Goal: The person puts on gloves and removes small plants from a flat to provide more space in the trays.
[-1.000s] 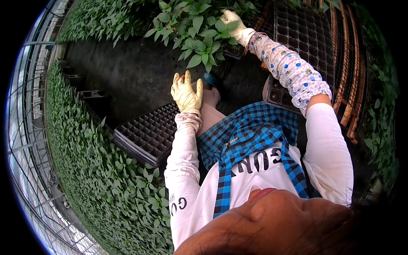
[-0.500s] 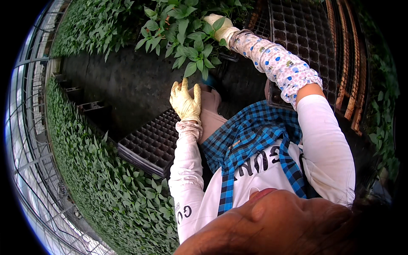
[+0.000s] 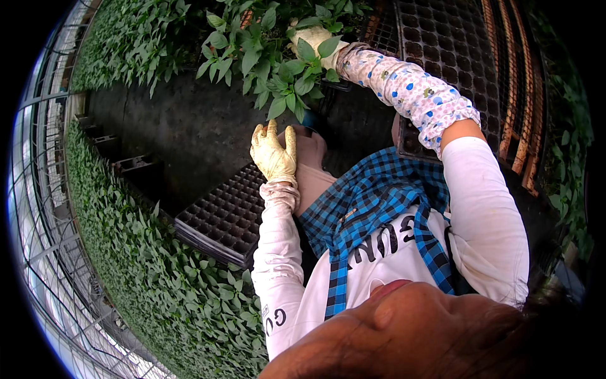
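Note:
Leafy green seedlings fill the top middle of the head view, their leaves hanging over the dark ground. My right hand, in a pale yellow glove, reaches in among them at the far side. Leaves cover part of that hand, and its fingertips are hidden. My left hand, in a matching soiled glove, is just below the lowest leaves. Its fingers are spread and slightly bent, with nothing visible between them. A stack of black cell trays lies beside my left forearm.
More black cell trays stand at the right, beside rusty metal bars. Dense plant beds line the left side, and concrete blocks edge the dark ground sheet. Greenhouse framing curves along the far left.
My right hand has shifted a little to the left, deeper among the seedlings, and the leaves around it have moved. My left hand has stayed almost in place, with its fingers still apart.

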The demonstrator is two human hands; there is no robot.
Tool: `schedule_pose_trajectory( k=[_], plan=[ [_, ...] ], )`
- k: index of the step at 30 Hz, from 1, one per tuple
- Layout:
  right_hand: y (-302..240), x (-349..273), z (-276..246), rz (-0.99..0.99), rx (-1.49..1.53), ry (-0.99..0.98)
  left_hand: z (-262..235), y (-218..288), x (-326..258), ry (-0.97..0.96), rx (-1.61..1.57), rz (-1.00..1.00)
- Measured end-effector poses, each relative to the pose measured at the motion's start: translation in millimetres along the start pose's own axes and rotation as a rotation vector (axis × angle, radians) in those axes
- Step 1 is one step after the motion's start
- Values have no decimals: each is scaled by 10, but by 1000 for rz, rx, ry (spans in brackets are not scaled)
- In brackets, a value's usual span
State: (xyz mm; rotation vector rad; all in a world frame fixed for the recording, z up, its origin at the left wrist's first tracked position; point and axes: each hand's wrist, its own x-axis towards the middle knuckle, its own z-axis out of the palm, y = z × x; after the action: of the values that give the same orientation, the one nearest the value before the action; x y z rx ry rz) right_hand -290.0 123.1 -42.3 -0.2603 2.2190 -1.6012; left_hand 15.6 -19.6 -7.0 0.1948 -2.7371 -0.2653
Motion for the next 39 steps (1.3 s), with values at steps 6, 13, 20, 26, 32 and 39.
schedule_pose_trajectory(
  k=[6, 13, 20, 26, 32, 39],
  plan=[
    [97, 302, -137, -410, -1073, -47, -6, -14, -7, -2, -18, -10],
    [-171, 282, 149, -280, -981, 140, -1, -31, -20, -26, 4, -26],
    [-323, 329, 220, -294, -815, 161, 8, -53, -50, -46, 30, -19],
    [-378, 316, 100, -378, -622, 86, 23, -39, -33, -38, 29, -23],
    [-338, 378, -871, -413, 813, -686, 38, 46, 56, -32, 18, 22],
    [-1012, -1529, -2531, -322, 167, 145, 0, 14, -10, 16, 11, 21]
  ],
)
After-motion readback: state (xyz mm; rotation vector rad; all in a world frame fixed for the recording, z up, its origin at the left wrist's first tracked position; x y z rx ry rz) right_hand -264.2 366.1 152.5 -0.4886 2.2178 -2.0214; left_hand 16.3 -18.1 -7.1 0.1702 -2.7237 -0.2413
